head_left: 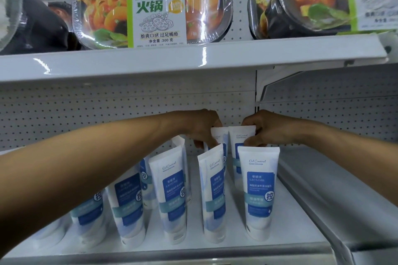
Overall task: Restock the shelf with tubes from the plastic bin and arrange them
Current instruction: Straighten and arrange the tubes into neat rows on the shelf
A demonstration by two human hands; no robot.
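Both hands reach to the shelf's (215,247) back edge: the left hand (201,128) pinches a rear tube (219,135), the right hand (263,129) closes on its neighbour tube (241,137). Upright white-and-blue tubes (170,196) line the front edge, with bare shelf toward the right edge.
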